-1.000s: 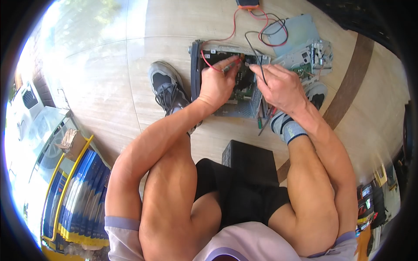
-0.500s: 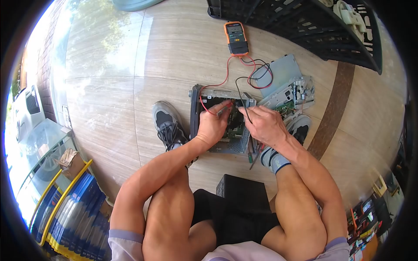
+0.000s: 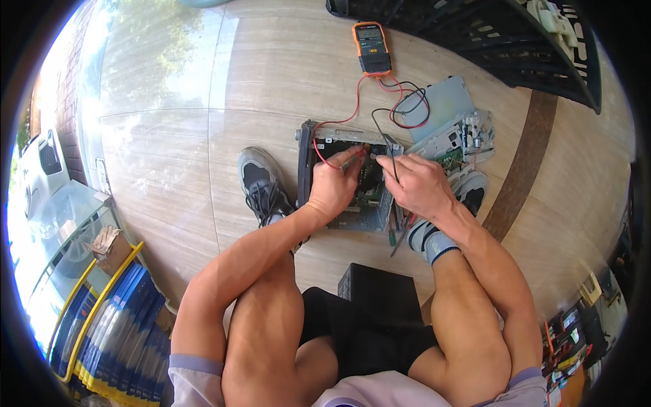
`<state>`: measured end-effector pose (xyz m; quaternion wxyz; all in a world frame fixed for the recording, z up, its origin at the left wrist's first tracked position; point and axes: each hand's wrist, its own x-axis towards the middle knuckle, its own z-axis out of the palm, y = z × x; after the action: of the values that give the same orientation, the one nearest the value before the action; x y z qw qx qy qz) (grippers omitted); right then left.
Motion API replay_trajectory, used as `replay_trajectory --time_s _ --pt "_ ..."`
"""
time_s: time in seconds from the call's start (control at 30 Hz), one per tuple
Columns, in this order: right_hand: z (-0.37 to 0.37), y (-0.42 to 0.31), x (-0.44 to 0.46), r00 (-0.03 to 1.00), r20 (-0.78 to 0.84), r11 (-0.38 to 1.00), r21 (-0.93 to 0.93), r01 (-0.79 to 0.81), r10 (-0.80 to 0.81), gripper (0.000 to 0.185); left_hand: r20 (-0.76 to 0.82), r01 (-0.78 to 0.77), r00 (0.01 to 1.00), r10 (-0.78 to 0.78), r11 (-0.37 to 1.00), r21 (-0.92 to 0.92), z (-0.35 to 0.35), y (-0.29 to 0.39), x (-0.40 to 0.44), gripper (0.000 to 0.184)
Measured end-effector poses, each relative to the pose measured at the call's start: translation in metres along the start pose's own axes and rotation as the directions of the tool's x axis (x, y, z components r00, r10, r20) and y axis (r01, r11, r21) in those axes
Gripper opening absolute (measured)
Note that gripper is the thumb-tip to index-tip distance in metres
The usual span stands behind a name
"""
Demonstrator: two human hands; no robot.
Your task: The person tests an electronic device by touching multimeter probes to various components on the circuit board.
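Note:
My left hand [image 3: 333,186] is closed round the red probe [image 3: 350,160] over the left part of an opened metal device [image 3: 366,218]. Its tip points at the dark circuit board [image 3: 366,192] inside. From the right, my right hand [image 3: 420,186] pinches the black probe [image 3: 392,161], whose tip end is near the red one. Whether the tips touch the board cannot be made out. Red and black leads run up to an orange multimeter [image 3: 371,49] lying on the floor above the device.
A grey metal plate [image 3: 437,102] and a stripped drive assembly [image 3: 468,139] lie right of the device. Screwdrivers [image 3: 392,237] are by my right foot. A black crate [image 3: 475,41] stands at the upper right, a black box [image 3: 381,295] between my legs, a yellow rack [image 3: 88,271] at the left.
The view has tilted upward since the first frame, bringing the whole multimeter and the crate into sight. Both hands keep their hold on the probes over the device, with little visible shift.

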<state>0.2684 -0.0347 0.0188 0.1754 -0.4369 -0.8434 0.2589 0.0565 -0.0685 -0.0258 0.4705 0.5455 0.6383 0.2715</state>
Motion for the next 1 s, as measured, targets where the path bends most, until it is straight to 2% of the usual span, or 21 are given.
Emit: replay_trajectory --time_s 0.13,0.23,0.33,0.57,0.67,0.8,0.83,0.93,1.0 --pt "0.003 0.002 -0.002 1.0 0.026 1.0 -0.013 -0.006 0.006 0.009 -0.012 -0.026 1.0 0.027 0.999 0.019 0.001 -0.001 0.0 0.022" --pt "0.0 0.001 0.0 0.999 0.036 1.0 -0.01 -0.011 0.012 0.01 -0.003 0.028 1.0 -0.028 1.0 0.002 0.001 0.0 -0.001 0.022" --pt "0.001 0.005 -0.003 0.995 0.087 0.998 0.038 -0.041 0.037 0.025 -0.005 0.021 1.0 -0.021 1.0 0.01 0.002 -0.001 -0.001 0.022" --pt "0.0 0.006 -0.002 0.993 0.104 0.997 0.048 -0.065 0.059 0.025 -0.052 -0.094 0.994 0.095 0.995 0.023 0.003 -0.005 0.0 0.026" --pt "0.0 0.006 -0.002 0.99 0.126 0.996 0.042 -0.075 0.069 0.025 0.047 0.061 0.997 -0.067 0.993 0.104 -0.002 0.005 0.0 0.027" --pt "0.002 0.007 -0.004 0.987 0.132 0.994 0.049 -0.096 0.089 0.026 0.143 0.081 0.986 -0.085 0.996 0.033 -0.005 0.011 -0.004 0.028" --pt "0.001 0.006 -0.003 0.987 0.133 0.993 0.055 -0.1 0.092 0.026 0.153 -0.043 0.988 0.035 0.998 0.048 -0.005 0.01 -0.006 0.029" --pt "0.001 0.007 -0.004 0.987 0.137 0.995 0.044 -0.09 0.084 0.026 0.313 -0.151 0.941 0.125 0.987 0.059 -0.011 0.01 -0.007 0.03" --pt "0.003 0.009 -0.005 0.988 0.139 0.998 0.015 -0.066 0.064 0.027 0.418 0.021 0.907 -0.044 0.998 0.058 -0.019 0.012 -0.008 0.03"
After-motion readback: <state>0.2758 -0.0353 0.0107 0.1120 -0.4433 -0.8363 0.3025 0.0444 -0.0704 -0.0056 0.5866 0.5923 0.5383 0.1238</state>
